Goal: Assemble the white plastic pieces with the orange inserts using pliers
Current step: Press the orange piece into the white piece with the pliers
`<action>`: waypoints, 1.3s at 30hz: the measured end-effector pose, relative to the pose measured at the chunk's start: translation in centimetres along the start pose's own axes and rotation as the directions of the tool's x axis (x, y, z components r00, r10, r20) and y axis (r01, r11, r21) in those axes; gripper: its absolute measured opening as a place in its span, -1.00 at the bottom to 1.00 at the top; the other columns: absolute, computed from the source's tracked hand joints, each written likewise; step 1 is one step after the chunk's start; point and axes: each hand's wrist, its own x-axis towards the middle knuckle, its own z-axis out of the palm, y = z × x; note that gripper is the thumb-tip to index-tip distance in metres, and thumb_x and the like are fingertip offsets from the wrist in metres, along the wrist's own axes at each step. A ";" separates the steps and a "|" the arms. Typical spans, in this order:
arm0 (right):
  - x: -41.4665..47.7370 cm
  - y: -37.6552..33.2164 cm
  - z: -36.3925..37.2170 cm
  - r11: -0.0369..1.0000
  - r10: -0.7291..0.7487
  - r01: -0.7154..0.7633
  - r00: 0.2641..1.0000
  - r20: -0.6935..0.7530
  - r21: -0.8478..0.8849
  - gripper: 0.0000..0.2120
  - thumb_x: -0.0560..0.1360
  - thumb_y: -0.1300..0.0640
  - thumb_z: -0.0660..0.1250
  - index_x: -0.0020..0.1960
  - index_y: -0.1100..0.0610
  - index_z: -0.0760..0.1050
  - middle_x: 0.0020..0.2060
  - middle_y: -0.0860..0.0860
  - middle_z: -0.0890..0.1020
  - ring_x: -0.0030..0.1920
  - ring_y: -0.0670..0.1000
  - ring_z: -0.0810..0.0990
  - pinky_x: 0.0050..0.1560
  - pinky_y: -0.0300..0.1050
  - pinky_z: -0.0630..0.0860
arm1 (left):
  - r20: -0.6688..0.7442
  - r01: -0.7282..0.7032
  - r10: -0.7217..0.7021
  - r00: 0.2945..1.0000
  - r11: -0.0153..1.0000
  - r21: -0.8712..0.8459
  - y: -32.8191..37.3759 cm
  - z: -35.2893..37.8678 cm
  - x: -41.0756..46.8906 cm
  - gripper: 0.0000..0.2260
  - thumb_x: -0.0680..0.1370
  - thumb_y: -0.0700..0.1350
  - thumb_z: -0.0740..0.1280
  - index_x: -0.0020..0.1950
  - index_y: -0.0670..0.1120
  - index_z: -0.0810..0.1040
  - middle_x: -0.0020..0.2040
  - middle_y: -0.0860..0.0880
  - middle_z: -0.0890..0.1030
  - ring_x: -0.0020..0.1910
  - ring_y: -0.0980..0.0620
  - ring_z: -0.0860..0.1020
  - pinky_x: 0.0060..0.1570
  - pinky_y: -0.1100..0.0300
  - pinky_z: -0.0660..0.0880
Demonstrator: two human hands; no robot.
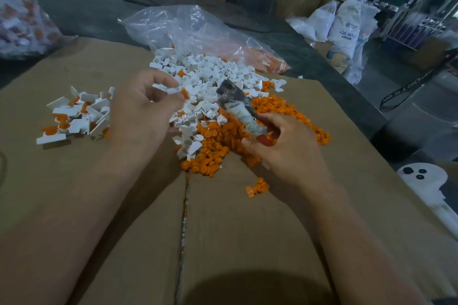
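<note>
Cardboard [124,193] covers the work surface. Just left of centre, the left hand [141,111] pinches a white piece [171,90] with an orange insert [184,93] at its tip. The right hand [285,146] grips tape-wrapped pliers [238,109] over the mixed pile [218,141]. A smaller heap [74,116] lies at the left, and a plastic bag [193,30] lies behind the pile.

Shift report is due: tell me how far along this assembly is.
Done: a small pile of joined pieces on the left. In hand: the left hand pinches a white piece with an orange insert; the right hand grips the pliers. Left: far larger heaps of loose white pieces and inserts, so most remains.
</note>
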 end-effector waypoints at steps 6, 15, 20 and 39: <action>0.8 2.4 -0.3 0.983 0.173 -0.174 0.985 -0.017 -0.060 -0.43 0.30 -0.16 0.44 0.23 0.06 0.46 0.09 -0.01 0.53 0.12 0.00 0.48 0.01 -0.12 0.38 | -0.021 0.026 -0.017 1.000 0.809 0.587 -1.4 -1.8 1.5 -0.93 0.46 -0.11 0.36 -0.15 0.06 0.61 -0.11 0.00 0.63 -0.13 -0.02 0.53 -0.10 0.08 0.42; 1.2 3.7 -0.6 0.954 0.278 -0.272 0.960 0.033 -0.125 -0.30 0.27 -0.19 0.48 0.30 0.10 0.40 0.18 0.03 0.52 0.18 0.03 0.46 0.06 -0.12 0.35 | -0.092 0.052 0.056 0.994 0.501 0.864 -2.7 -2.9 2.3 -0.80 0.39 -0.20 0.39 -0.02 0.00 0.61 0.00 -0.12 0.55 0.01 -0.21 0.50 -0.02 -0.13 0.50; 1.1 3.5 -0.8 0.951 0.306 -0.302 0.951 0.055 -0.071 -0.31 0.27 -0.16 0.48 0.30 0.11 0.41 0.18 0.01 0.53 0.17 0.02 0.48 0.16 0.02 0.42 | 0.089 -0.211 0.235 0.968 0.562 0.800 -2.4 -1.6 1.7 -0.73 0.35 -0.27 0.40 0.02 -0.07 0.64 0.06 -0.13 0.59 0.09 -0.21 0.47 0.02 -0.01 0.40; 0.8 2.5 -0.9 0.996 0.086 -0.086 0.996 -0.024 0.017 -0.66 0.40 -0.09 0.40 0.13 -0.02 0.51 0.00 -0.14 0.48 0.03 -0.23 0.45 -0.07 -0.38 0.31 | -0.056 -0.116 0.164 0.985 0.862 0.493 -1.0 -0.9 0.8 -0.86 0.51 -0.15 0.29 -0.21 0.06 0.55 -0.26 0.15 0.57 -0.32 0.22 0.49 -0.26 0.43 0.33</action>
